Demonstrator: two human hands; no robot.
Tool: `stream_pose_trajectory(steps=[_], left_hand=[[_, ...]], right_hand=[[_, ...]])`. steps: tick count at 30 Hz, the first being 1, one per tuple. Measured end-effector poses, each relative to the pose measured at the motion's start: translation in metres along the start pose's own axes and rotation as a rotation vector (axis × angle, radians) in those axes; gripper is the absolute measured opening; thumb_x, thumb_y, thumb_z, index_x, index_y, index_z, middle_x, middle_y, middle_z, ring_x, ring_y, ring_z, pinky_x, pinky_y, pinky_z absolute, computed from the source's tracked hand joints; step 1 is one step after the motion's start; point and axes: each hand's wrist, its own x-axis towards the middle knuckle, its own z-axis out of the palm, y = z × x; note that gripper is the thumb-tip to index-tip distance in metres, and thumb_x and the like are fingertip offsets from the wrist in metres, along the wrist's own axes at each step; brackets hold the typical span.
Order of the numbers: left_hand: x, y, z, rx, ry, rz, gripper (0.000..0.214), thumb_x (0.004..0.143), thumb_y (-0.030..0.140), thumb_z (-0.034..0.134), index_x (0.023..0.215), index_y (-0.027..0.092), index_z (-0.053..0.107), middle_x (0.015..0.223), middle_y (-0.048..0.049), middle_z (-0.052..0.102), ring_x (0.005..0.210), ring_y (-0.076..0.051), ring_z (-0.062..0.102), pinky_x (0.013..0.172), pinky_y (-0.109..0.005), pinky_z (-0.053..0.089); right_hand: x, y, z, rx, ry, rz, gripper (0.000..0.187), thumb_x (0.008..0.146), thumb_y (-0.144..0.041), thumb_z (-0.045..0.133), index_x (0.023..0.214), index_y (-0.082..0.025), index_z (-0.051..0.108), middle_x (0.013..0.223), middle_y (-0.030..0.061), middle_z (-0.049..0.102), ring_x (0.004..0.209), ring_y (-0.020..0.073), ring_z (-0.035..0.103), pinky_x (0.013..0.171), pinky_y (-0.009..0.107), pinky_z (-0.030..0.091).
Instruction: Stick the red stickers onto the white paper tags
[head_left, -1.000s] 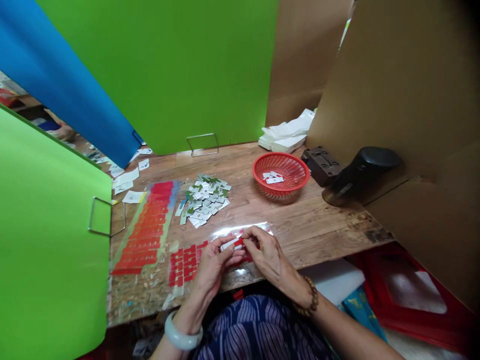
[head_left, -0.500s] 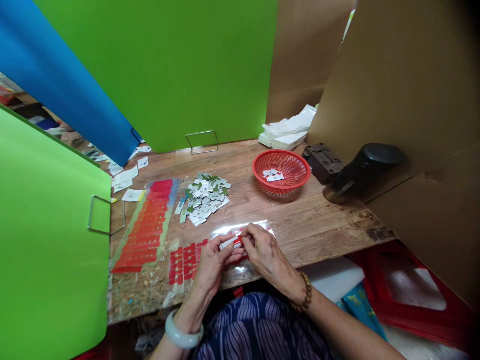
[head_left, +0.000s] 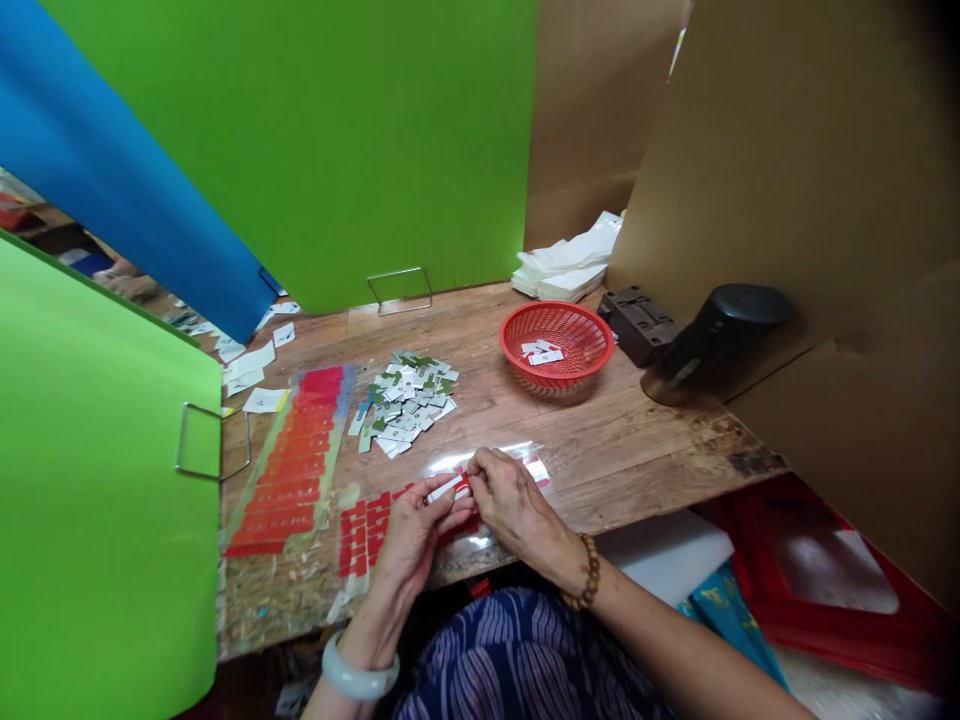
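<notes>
My left hand (head_left: 409, 530) pinches a small white card (head_left: 444, 488) near the front edge of the wooden table (head_left: 600, 440). My right hand (head_left: 510, 500) is closed at the card's right end, fingertips pressing a small red sticker (head_left: 462, 488) against it. Both hands hover over a clear sheet of red stickers (head_left: 367, 530). A pile of small white and green cards (head_left: 405, 400) lies just beyond. A red mesh basket (head_left: 556, 345) at the back right holds a few finished cards.
A second, long sheet of red stickers (head_left: 296, 460) lies at the left. Green panels (head_left: 97, 500) and a blue panel (head_left: 112, 170) wall the left and back; cardboard (head_left: 787, 160) walls the right. A black device (head_left: 712, 340), a dark block (head_left: 637, 322) and stacked white bags (head_left: 566, 270) stand behind.
Both hands shifted slightly left with the card. The right fingers moved onto the card's end, pressing the red sticker there. The view tilted a little.
</notes>
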Motion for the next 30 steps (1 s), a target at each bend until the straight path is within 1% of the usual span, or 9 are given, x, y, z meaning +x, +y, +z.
stream_pose_trajectory(steps=[5, 9, 13, 17, 21, 26, 28, 30], left_hand=[[0.001, -0.001, -0.002, -0.014, -0.005, -0.002, 0.023, 0.069, 0.004, 0.064, 0.090, 0.009, 0.060, 0.073, -0.0081, 0.070, 0.062, -0.013, 0.067, 0.066, -0.022, 0.055], [0.002, -0.002, -0.002, 0.018, -0.007, 0.013, 0.025, 0.070, 0.005, 0.064, 0.093, 0.009, 0.059, 0.068, -0.0086, 0.070, 0.060, -0.013, 0.067, 0.065, -0.021, 0.054], [0.001, -0.003, -0.003, 0.052, -0.001, 0.053, 0.029, 0.068, 0.012, 0.068, 0.095, 0.010, 0.057, 0.068, -0.0095, 0.071, 0.062, -0.015, 0.068, 0.065, -0.023, 0.054], [-0.001, -0.005, -0.004, 0.101, 0.022, 0.106, 0.038, 0.062, 0.021, 0.074, 0.095, 0.010, 0.057, 0.067, -0.0078, 0.071, 0.060, -0.017, 0.068, 0.062, -0.024, 0.054], [-0.002, -0.008, -0.003, 0.127, 0.058, 0.159, 0.044, 0.061, 0.028, 0.074, 0.096, 0.008, 0.057, 0.066, -0.0082, 0.071, 0.061, -0.020, 0.068, 0.061, -0.028, 0.054], [-0.001, -0.012, -0.003, 0.191, 0.066, 0.246, 0.040, 0.067, 0.031, 0.069, 0.098, 0.009, 0.057, 0.068, -0.0080, 0.071, 0.064, -0.020, 0.069, 0.063, -0.028, 0.054], [-0.001, -0.013, -0.004, 0.194, 0.063, 0.253, 0.038, 0.067, 0.030, 0.068, 0.097, 0.008, 0.057, 0.068, -0.0079, 0.071, 0.064, -0.020, 0.069, 0.063, -0.028, 0.055], [0.000, -0.013, -0.006, 0.174, 0.070, 0.242, 0.037, 0.067, 0.028, 0.069, 0.096, 0.008, 0.057, 0.067, -0.0081, 0.071, 0.064, -0.020, 0.069, 0.063, -0.027, 0.055]], right_hand=[[0.003, 0.002, 0.004, 0.000, -0.018, 0.025, 0.017, 0.080, -0.002, 0.039, 0.077, -0.017, 0.047, 0.072, 0.0016, 0.054, 0.069, 0.0138, 0.049, 0.066, 0.024, 0.037], [0.002, 0.002, 0.007, -0.036, -0.021, 0.042, 0.018, 0.080, -0.002, 0.039, 0.077, -0.017, 0.047, 0.073, 0.0017, 0.053, 0.070, 0.0140, 0.049, 0.067, 0.024, 0.036], [-0.001, 0.003, 0.012, -0.083, 0.008, 0.034, 0.015, 0.081, -0.005, 0.041, 0.079, -0.017, 0.049, 0.076, 0.0029, 0.053, 0.073, 0.0151, 0.049, 0.071, 0.026, 0.036], [-0.003, 0.003, 0.017, -0.122, 0.011, 0.044, 0.012, 0.083, -0.009, 0.042, 0.081, -0.017, 0.051, 0.076, 0.0036, 0.054, 0.073, 0.0158, 0.048, 0.070, 0.027, 0.035], [-0.005, 0.000, 0.019, -0.179, 0.021, 0.050, 0.012, 0.085, -0.014, 0.042, 0.080, -0.017, 0.053, 0.076, 0.0040, 0.054, 0.074, 0.0173, 0.047, 0.073, 0.029, 0.034], [-0.010, -0.007, 0.018, -0.252, 0.020, 0.052, 0.013, 0.087, -0.018, 0.041, 0.082, -0.017, 0.054, 0.081, 0.0061, 0.055, 0.080, 0.0199, 0.047, 0.077, 0.033, 0.033], [-0.011, -0.007, 0.019, -0.252, 0.009, 0.063, 0.014, 0.087, -0.018, 0.041, 0.082, -0.018, 0.054, 0.083, 0.0063, 0.056, 0.082, 0.0202, 0.048, 0.079, 0.034, 0.034], [-0.011, -0.003, 0.021, -0.221, 0.012, 0.071, 0.014, 0.087, -0.018, 0.041, 0.087, -0.019, 0.055, 0.085, 0.0063, 0.057, 0.084, 0.0203, 0.049, 0.082, 0.036, 0.035]])
